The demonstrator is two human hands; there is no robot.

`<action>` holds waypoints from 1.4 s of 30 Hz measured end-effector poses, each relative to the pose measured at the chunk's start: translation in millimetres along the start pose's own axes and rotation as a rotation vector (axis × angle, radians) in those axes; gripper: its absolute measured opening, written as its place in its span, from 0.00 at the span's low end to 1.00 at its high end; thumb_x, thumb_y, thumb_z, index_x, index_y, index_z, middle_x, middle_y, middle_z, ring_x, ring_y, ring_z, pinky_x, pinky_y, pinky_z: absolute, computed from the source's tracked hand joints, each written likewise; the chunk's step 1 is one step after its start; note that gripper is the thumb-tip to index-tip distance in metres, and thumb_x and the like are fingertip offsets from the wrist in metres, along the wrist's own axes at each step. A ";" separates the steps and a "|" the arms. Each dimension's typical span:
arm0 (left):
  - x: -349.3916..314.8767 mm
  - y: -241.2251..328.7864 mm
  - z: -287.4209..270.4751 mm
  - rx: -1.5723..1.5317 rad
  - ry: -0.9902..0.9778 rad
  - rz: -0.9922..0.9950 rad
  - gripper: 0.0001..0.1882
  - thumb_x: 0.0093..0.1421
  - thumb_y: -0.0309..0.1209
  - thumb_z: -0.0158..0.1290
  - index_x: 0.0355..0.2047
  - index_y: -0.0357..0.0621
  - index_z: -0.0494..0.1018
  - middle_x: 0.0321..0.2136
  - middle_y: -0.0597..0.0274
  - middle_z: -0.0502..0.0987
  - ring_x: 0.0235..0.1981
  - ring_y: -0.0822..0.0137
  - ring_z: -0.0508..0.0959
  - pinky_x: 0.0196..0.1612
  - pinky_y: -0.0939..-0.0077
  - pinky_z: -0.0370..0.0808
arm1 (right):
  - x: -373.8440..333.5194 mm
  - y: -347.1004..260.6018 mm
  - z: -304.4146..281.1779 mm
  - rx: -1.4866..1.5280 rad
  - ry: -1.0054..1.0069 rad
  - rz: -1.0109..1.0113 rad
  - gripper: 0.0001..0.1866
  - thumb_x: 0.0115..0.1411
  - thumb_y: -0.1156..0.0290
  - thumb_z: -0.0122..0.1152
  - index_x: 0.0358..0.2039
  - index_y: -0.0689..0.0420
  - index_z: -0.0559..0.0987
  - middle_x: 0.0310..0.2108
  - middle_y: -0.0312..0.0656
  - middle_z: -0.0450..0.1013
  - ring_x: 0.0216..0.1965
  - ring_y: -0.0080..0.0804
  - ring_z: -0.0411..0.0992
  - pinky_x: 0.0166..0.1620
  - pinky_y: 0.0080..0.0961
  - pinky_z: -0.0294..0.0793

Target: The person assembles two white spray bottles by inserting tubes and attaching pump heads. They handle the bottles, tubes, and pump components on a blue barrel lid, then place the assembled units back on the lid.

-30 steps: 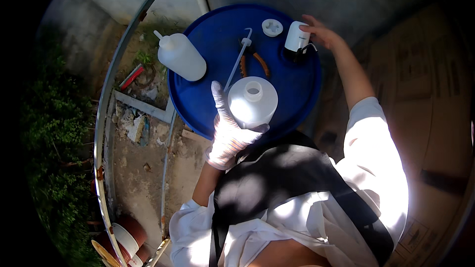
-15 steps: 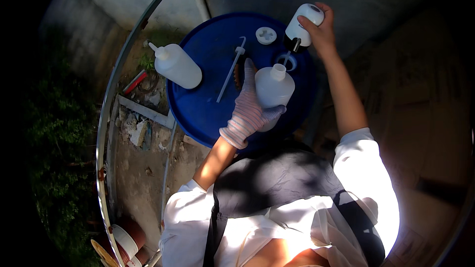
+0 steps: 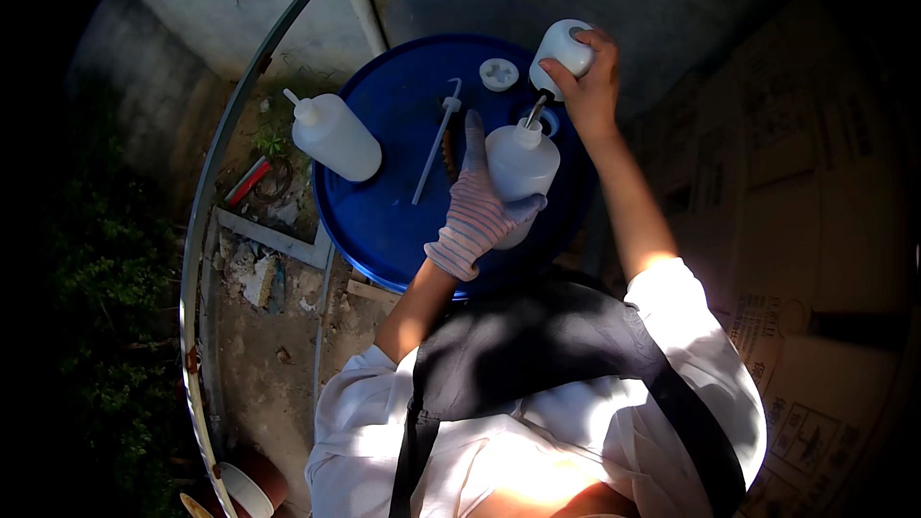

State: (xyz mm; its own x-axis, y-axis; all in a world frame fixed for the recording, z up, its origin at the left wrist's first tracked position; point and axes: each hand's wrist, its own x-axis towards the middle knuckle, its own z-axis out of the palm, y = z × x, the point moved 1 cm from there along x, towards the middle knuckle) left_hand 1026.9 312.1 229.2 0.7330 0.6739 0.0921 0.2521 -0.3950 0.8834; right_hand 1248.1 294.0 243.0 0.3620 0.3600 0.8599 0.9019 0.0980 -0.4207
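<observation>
My left hand (image 3: 472, 219), in a striped knit glove, is closed around a white plastic bottle (image 3: 524, 171) whose neck is uncapped. My bare right hand (image 3: 593, 91) grips a white, rounded pump dispenser (image 3: 560, 50) with a shiny metal spout (image 3: 537, 107). The spout's tip is at the bottle's mouth; whether it reaches inside is hard to tell. Behind the neck, part of the ring-shaped opening (image 3: 550, 121) in the blue drum's top (image 3: 379, 221) shows. A loose nozzle with a thin tube (image 3: 432, 150) lies on the drum, left of my glove.
A second white bottle (image 3: 338, 140), with a nozzle fitted, stands at the drum's left. A white round cap (image 3: 498, 75) lies toward the far side. Cardboard boxes (image 3: 758, 192) are on the right. A curved metal rail (image 3: 197, 259) runs along the left, with rubble (image 3: 257, 278) beside the drum.
My right hand has turned and moved the pump dispenser left and down, bringing its spout to the bottle's mouth. The thin tube seen beneath it is now hidden. My left hand keeps its hold.
</observation>
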 end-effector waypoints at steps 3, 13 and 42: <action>-1.1 -5.2 0.2 -0.054 -0.014 -0.045 0.72 0.37 0.34 0.73 0.69 0.41 0.29 0.55 0.35 0.67 0.55 0.44 0.72 0.60 0.60 0.70 | -4.4 -1.0 3.6 -0.021 0.023 -0.086 0.34 0.46 0.56 0.77 0.48 0.50 0.66 0.53 0.52 0.66 0.51 0.51 0.70 0.48 0.39 0.75; -0.2 -20.7 11.3 -0.019 0.107 0.121 0.72 0.36 0.36 0.73 0.69 0.40 0.30 0.54 0.34 0.66 0.52 0.40 0.73 0.55 0.54 0.73 | 9.2 -13.4 -5.8 -0.085 0.074 -0.217 0.36 0.43 0.56 0.78 0.48 0.49 0.65 0.54 0.54 0.66 0.50 0.55 0.71 0.45 0.41 0.77; -13.3 -69.9 35.5 -0.045 0.340 0.489 0.62 0.40 0.43 0.70 0.66 0.33 0.42 0.54 0.35 0.66 0.53 0.34 0.68 0.55 0.46 0.67 | 9.8 -72.7 -29.9 -0.164 -0.052 -0.377 0.38 0.36 0.60 0.83 0.47 0.46 0.70 0.57 0.52 0.63 0.51 0.51 0.67 0.46 0.39 0.74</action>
State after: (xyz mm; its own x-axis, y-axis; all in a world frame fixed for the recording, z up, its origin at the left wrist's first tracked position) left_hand 1021.9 308.6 149.9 0.5117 0.5859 0.6284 -0.0962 -0.6877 0.7196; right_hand 1193.1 262.6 290.7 -0.0100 0.3743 0.9272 0.9962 0.0844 -0.0233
